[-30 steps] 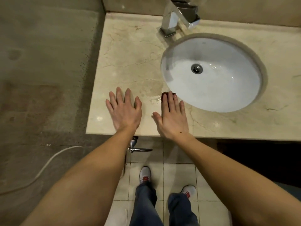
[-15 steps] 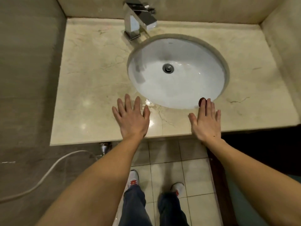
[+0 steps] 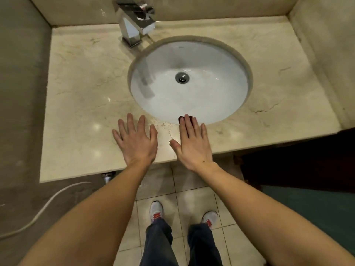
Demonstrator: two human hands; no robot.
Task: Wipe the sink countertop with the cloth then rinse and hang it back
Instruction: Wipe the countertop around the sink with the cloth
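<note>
Barely visible dark red cloth [image 3: 181, 118]

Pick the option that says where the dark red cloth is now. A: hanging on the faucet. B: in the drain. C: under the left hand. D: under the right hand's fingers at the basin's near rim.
D: the cloth peeks out beneath the right hand fingertips at the basin edge.

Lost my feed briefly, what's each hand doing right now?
Left hand: open, flat on the countertop, empty.
Right hand: open, flat, pressing the dark cloth by the sink rim.
</note>
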